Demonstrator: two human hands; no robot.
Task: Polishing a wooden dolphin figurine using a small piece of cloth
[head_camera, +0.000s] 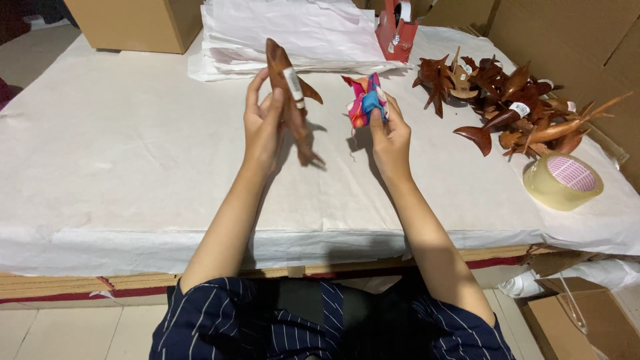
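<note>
My left hand (pixel 263 123) holds a carved wooden dolphin (pixel 288 93) upright above the table (pixel 120 167), the fingers closed around its body, with a small white label on its side. My right hand (pixel 390 137) pinches a bright cloth (pixel 365 100) of pink, blue and orange, bunched up, just beside the dolphin but not touching it. I judge the work is at an early stage: this dolphin is not yet wiped or wrapped, and a whole pile of carvings (pixel 520 110) waits at the right, well apart from my hands. A tape roll (pixel 563 181) lies near that pile, a red tape dispenser (pixel 397 30) stands behind, and a stack of white paper (pixel 287 37) lies at the far side.
</note>
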